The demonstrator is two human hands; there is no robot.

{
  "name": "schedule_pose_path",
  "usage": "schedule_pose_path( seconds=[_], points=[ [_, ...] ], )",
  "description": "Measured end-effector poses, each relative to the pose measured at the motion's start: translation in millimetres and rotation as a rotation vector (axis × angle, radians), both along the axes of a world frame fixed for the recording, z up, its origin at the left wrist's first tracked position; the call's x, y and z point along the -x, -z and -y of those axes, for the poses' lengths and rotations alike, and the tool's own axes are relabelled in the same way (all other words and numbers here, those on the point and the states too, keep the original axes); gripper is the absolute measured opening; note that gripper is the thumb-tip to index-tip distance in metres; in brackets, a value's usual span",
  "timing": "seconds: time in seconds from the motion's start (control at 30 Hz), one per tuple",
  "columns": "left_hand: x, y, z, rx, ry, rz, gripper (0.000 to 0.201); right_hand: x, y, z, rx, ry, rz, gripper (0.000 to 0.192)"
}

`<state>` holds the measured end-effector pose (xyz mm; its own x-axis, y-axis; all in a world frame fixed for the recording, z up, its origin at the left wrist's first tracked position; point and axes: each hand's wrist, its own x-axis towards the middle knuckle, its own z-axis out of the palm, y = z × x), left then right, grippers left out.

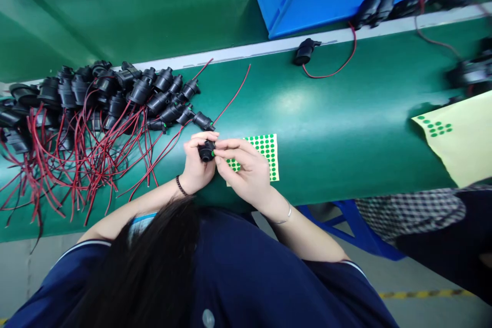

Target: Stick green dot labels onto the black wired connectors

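Nearest the body, below the dark hair [165,261] that hangs toward the bench, the left hand [198,166] is curled round a small black part [206,151], its fingers wrapped over the far side, just above the near edge of the green bench [326,133]. The right hand [246,166] is nearly closed, thumb and fingertips bunched against the part's right side, where a green dot [213,153] shows; whether the dot is stuck to the part or to a fingertip is too small to tell. The dot could go on crooked or cling to the skin, I judge, if the part turns in the grip or the curved surface gives it little flat to hold. Under the right hand lies a sheet of green dots [271,156], partly covered by that hand, so some dots are out of reach. To the left, red wires [80,151] trail in a tangle toward the near edge; pulling one could drag others along. Beyond them sits a crowded heap of black parts [140,90]. To the right are a pale yellow sheet [471,138] and a neighbour's checked clothing [415,212]. Farther back, a lone black part [305,52] rests before a blue bin [282,2].
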<state>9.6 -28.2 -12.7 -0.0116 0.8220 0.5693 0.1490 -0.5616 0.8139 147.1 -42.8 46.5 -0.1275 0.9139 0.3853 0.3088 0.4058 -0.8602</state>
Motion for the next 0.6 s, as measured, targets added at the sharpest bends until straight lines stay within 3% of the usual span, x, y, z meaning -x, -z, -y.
schedule_pose_path(
  seconds=[0.23,0.6],
  points=[
    [3,2.1,0,-0.062,0.033,-0.123,0.029,-11,5.3,-7,0.287,-0.062,-0.19,0.008],
    [4,4.4,2,-0.032,0.049,-0.185,0.025,-13,7.9,-10,0.363,-0.06,-0.191,0.006]
  ],
)
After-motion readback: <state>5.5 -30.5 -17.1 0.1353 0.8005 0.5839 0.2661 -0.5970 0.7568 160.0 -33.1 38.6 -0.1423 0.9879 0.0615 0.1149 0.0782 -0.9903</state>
